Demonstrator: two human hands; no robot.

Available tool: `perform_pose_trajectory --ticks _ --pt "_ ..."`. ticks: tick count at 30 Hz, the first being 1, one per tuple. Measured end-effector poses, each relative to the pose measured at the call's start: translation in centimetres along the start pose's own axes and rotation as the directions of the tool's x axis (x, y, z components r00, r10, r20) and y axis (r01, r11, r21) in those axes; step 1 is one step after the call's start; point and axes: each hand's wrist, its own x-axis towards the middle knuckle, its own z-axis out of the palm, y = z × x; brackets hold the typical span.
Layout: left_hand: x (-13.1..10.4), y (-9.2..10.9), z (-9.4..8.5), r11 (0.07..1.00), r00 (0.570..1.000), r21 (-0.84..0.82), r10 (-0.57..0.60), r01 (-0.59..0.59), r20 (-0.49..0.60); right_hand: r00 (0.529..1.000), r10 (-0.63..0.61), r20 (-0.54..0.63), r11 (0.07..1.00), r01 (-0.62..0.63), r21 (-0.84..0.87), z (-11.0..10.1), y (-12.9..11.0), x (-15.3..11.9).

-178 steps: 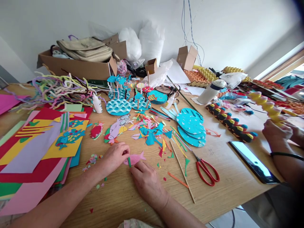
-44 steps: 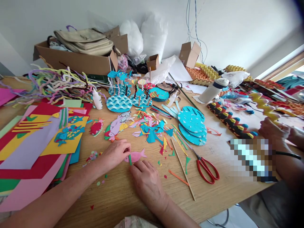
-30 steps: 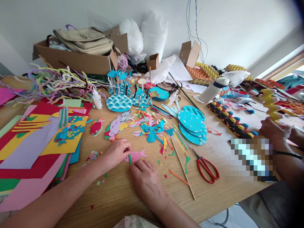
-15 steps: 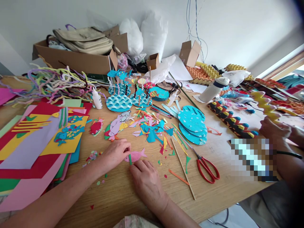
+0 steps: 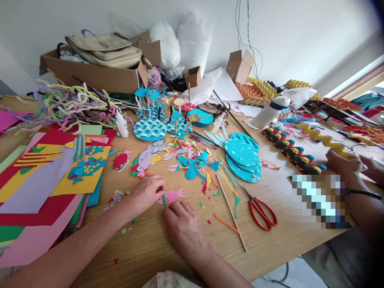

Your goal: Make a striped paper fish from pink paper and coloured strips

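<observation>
A pink paper fish [image 5: 174,195] lies flat on the table between my hands. Across its head end runs a narrow green paper strip [image 5: 164,201]. My left hand [image 5: 150,191] pinches the strip's upper end, its fingertips pressed together over the fish. At the lower end, my right hand [image 5: 185,230] is curled with its fingers closed on the strip; the fingertips are partly hidden. Beyond my hands are a lilac paper fish [image 5: 145,161] and a red paper fish [image 5: 121,161]. Red-handled scissors [image 5: 261,213] and a thin wooden stick [image 5: 231,214] lie to the right.
Coloured paper sheets [image 5: 57,220] are stacked at left. Paper scraps [image 5: 192,164] lie in the middle, near blue discs [image 5: 243,154] and a glue bottle [image 5: 122,125]. Pipe cleaners [image 5: 69,104] heap behind. On the right, another person's hands [image 5: 345,162] hold a yellow zigzag strip [image 5: 327,141].
My hands, the pink fish and the green strip look almost still. At right, the other person's yellow zigzag strip has tipped lower and leftward, toward the table.
</observation>
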Motion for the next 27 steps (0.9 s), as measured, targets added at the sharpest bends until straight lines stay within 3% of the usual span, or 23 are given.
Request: perform_pose_trajectory --ticks 15,24,27 --pt "0.1 0.1 0.0 1.0 1.0 0.02 0.002 -0.002 -0.008 1.0 0.023 0.021 1.0 -0.023 0.012 -0.4 -0.2 0.2" --pt "0.2 0.3 0.1 0.998 1.0 0.057 0.003 -0.002 -0.015 0.986 0.051 0.156 0.985 -0.075 0.155 -2.5 -1.1 -0.6" --pt "0.2 0.2 -0.2 0.997 0.999 0.078 0.004 -0.002 -0.032 0.994 0.014 0.108 0.971 -0.039 0.235 -3.9 -0.1 -1.2"
